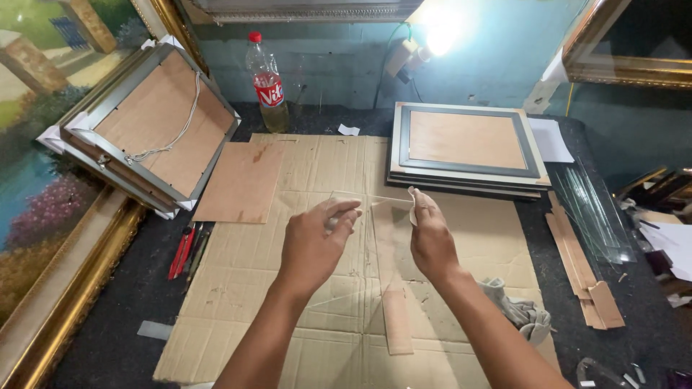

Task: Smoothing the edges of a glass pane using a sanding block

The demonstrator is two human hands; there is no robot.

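Glass pane, clear and hard to trace, is held up over the cardboard sheet that covers the workbench. The left hand pinches its left edge between thumb and fingers. The right hand is closed on the right edge with a small white scrap under the thumb, probably a wipe or a guard against the sharp edge. Gripping by the edges keeps fingers off the faces; the cardboard gives a soft bed beneath.

Nearest on the cardboard, below the hands, lies a narrow brown strip. At its right edge sits a crumpled grey rag, within easy reach. Off the cardboard's right side are cut brown offcuts and a stack of glass sheets, laid flat.

Off its left side, red-handled tools lie on the dark benchtop. A brown backing board rests on the cardboard's upper left corner. Beyond that, a silver frame leans face down, its hanging cord showing, against a gilt-framed painting.

At the cardboard's far right corner, a stack of frames lies face down. Farther back, against the blue wall, stands a plastic bottle with a red cap, and a bright lamp shines above.
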